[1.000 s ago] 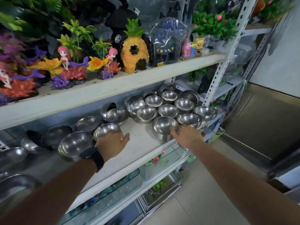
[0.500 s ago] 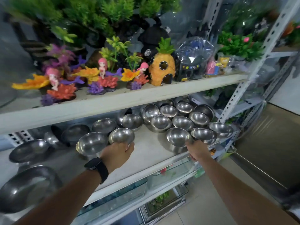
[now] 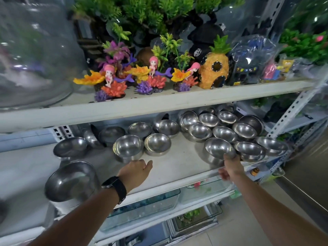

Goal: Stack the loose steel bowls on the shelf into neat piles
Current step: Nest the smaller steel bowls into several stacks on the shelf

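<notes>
Both my arms extend forward, forearms bare. My left hand presents its back to the camera, thumb out to the right, fingers folded under and hidden. My right hand reaches farther and grips the near rim of a steel bowl.

glass bowl: blurred, cut by left edge | rear steel bowls: part-hidden behind upper shelf

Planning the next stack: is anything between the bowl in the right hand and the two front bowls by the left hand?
Nothing visible. Only bare shelf lies between the tilted bowl the right hand grips and the nearer front bowl. The left hand is before the wider bowl, off that line.
</notes>
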A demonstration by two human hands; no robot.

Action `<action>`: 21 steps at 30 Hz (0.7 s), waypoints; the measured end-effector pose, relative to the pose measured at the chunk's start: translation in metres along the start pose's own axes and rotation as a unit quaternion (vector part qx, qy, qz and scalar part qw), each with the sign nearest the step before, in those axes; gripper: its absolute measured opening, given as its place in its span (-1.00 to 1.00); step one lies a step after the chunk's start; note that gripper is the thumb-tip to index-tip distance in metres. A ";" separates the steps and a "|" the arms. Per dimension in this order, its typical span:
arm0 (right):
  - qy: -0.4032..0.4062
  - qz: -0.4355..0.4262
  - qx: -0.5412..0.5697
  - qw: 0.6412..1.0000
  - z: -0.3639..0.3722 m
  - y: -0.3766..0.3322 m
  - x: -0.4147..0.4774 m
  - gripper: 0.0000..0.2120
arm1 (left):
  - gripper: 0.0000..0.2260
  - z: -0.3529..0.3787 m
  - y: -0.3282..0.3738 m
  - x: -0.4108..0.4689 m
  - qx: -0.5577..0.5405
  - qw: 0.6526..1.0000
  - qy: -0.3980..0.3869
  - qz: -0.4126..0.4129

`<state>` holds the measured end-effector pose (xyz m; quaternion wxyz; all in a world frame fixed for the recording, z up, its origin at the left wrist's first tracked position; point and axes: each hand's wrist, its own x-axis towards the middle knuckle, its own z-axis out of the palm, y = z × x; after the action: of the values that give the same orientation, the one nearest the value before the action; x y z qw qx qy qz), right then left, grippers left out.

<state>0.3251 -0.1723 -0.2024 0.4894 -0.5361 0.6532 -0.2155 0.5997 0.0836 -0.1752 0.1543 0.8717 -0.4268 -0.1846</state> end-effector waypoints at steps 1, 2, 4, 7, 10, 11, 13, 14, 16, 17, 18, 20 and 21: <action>0.002 -0.006 0.002 1.000 0.000 0.001 0.001 -0.63 | -0.61 0.000 -0.004 0.002 -0.019 1.000 0.008 -0.013; 0.001 -0.012 -0.002 1.000 0.000 0.002 0.001 -0.64 | -0.66 0.001 -0.008 0.002 -0.057 0.998 0.019 -0.030; -0.001 -0.025 -0.016 1.000 -0.001 0.001 0.000 -0.67 | -0.64 0.003 -0.017 0.006 -0.070 0.995 -0.011 -0.066; -0.004 -0.050 -0.052 0.997 -0.006 -0.002 -0.001 -0.69 | -0.67 0.006 -0.024 0.009 -0.194 0.969 0.021 -0.154; -0.015 -0.061 -0.050 0.997 -0.009 -0.006 0.003 -0.68 | -0.56 0.007 -0.025 0.017 -0.278 0.937 0.005 -0.214; -0.019 -0.061 -0.044 0.997 -0.009 -0.007 0.004 -0.68 | -0.51 0.008 -0.026 0.017 -0.312 0.924 0.004 -0.223; -0.028 -0.060 -0.036 0.997 -0.010 -0.007 0.005 -0.68 | -0.47 0.010 -0.032 0.021 -0.371 0.897 0.012 -0.239; -0.032 -0.062 -0.034 0.997 -0.011 -0.008 0.006 -0.68 | -0.45 0.010 -0.033 0.024 -0.386 0.888 0.019 -0.250; -0.040 -0.071 -0.035 0.996 -0.014 -0.009 0.006 -0.67 | -0.40 0.009 -0.033 0.028 -0.411 0.865 0.041 -0.285; -0.042 -0.075 -0.039 0.996 -0.015 -0.011 0.006 -0.66 | -0.40 0.007 -0.032 0.031 -0.424 0.851 0.060 -0.303; -0.042 -0.078 -0.043 0.995 -0.016 -0.012 0.007 -0.65 | -0.43 0.007 -0.032 0.034 -0.435 0.840 0.085 -0.314; -0.044 -0.079 -0.049 0.995 -0.017 -0.014 0.007 -0.64 | -0.49 0.005 -0.033 0.041 -0.459 0.823 0.132 -0.308; -0.046 -0.077 -0.051 0.995 -0.017 -0.015 0.008 -0.63 | -0.50 0.005 -0.031 0.043 -0.475 0.814 0.153 -0.298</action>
<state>0.3178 -0.1882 -0.1863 0.4724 -0.6186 0.5970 -0.1943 0.6432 0.0674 -0.2007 0.5503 0.7913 0.0238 -0.2655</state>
